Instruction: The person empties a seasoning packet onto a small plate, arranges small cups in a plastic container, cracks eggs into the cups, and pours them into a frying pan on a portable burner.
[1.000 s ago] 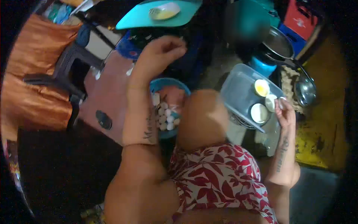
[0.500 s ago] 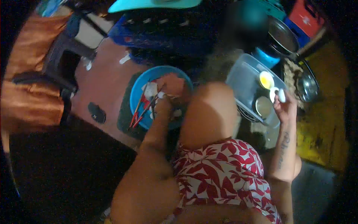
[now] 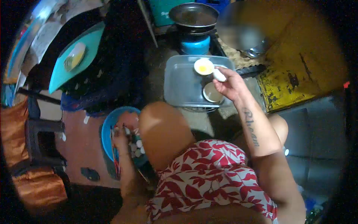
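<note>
My right hand [image 3: 232,85] holds a white egg [image 3: 219,75] between thumb and fingers, over the right side of a clear plastic tub [image 3: 175,87]. Just left of the egg stands a small white bowl [image 3: 197,71] with yellow yolk in it. Below the egg, a second round dish [image 3: 212,93] sits in the tub. My left hand [image 3: 121,139] is down in a blue basin [image 3: 107,143], fingers curled; what they grip is too blurred to make out. Several round whitish things [image 3: 138,147] lie beside that hand, and thin red sticks [image 3: 117,168] lean at the basin's near edge.
A dark frying pan [image 3: 194,16] rests above a blue burner base [image 3: 195,45] behind the tub. On the left, a turquoise surface [image 3: 61,76] carries a clear bag or dish with something yellow. A worn yellow panel [image 3: 294,80] stands at right; a slipper [image 3: 90,174] lies on the floor.
The view has swung right, bringing the tub nearer the middle and the basin further left. The egg stays in my right hand; my left hand stays in the basin.
</note>
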The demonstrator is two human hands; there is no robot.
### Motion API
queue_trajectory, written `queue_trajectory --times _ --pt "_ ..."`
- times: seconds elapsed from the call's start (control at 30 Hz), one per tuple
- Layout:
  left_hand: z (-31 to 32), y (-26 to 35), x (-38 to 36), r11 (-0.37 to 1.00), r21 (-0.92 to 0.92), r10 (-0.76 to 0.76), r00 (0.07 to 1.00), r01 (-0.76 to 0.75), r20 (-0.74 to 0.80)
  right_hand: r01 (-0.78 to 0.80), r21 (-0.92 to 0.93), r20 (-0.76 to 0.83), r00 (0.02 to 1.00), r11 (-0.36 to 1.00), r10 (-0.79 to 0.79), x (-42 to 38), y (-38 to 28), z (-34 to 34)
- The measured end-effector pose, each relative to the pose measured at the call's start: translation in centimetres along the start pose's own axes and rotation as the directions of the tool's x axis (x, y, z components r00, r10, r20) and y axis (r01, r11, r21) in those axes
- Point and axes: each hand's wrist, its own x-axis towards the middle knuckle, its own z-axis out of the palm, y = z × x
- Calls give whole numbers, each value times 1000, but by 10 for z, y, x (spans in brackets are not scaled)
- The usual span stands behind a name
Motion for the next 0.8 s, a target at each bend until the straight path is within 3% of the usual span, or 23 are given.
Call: queue_trajectory --times 0.07,0.13,0.17,0.23,0.3,0.37,0.43,0.5,0.53,0.57,0.63,0.67,0.7,0.77,0.8 --pt "-24 77 12 836 -530 -38 977 145 208 -23 83 94 995 996 15 3 -11 7" --pt "-26 161 33 713 -698 131 967 61 218 -13 72 130 992 997 4 -5 -22 28" --pt "-25 231 21 771 -612 334 931 -178 150 5 48 127 992 999 -11 -5 -26 34" --pt "-3 333 -8 735 -668 373 893 -118 254 23 17 126 992 1000 -25 -7 -31 44" --pt "34 385 -28 707 -447 688 681 -548 252 22 -12 147 989 1000 -20 -8 -37 41" --pt "86 411 -46 603 -378 797 547 -702 256 -1 33 172 985 999 -4 -2 -38 28" --pt "137 416 -59 517 -434 855 470 -738 219 26 135 165 985 990 -48 -4 -35 19" --pt "150 429 -77 518 -371 855 478 -770 202 44 218 110 991 975 -69 -13 -37 19" --pt "159 430 -80 415 -410 906 408 -812 109 32 213 129 990 976 -60 -10 -38 12" --pt "170 428 -80 410 -419 909 397 -810 123 39 227 116 991 973 -67 -6 -38 6" --pt "190 419 -77 265 -357 961 277 -895 20 0 235 168 985 972 -41 2 -38 -2" --pt "197 414 -77 287 -357 957 251 -889 146 18 240 160 985 971 -58 6 -37 -3" --pt "203 410 -74 288 -356 957 253 -889 144 17 237 161 985 971 -56 7 -37 -5" --pt "212 409 -71 435 -411 900 401 -801 171 -24 284 58 998 959 8 2 -40 -5" --pt "221 407 -64 447 -434 891 431 -782 141 -21 291 52 999 956 6 5 -40 -10"
